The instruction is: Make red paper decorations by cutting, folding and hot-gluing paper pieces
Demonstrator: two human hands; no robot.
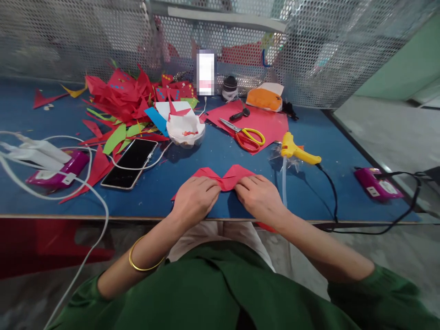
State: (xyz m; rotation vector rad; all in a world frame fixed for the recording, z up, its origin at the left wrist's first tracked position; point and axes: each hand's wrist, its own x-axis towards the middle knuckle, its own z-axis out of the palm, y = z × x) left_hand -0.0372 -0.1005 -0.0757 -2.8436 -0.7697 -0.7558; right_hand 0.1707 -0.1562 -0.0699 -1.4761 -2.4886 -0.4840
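Note:
A folded sheet of red paper (pixel 228 179) lies at the table's front edge, with creases and a dip between two raised parts. My left hand (pixel 196 198) has its fingers closed on the left part of it. On the right part, my right hand (pixel 259 196) presses with bent, closed fingers. The fingertips of both hands are partly hidden. Beyond the paper lie scissors (pixel 244 136) with red and yellow handles, resting on a flat red sheet (pixel 271 121). To the right stands a yellow glue gun (pixel 298 151) with a glue stick in it.
A heap of red paper cuttings (pixel 120 94) fills the back left. Nearer are a black phone (pixel 130 162), white cables with a power strip (pixel 65 169), and a paper-lined bowl (pixel 185 133). The gun's black cord runs to a purple socket box (pixel 378 183). Perforated metal (pixel 309 59) closes off the back.

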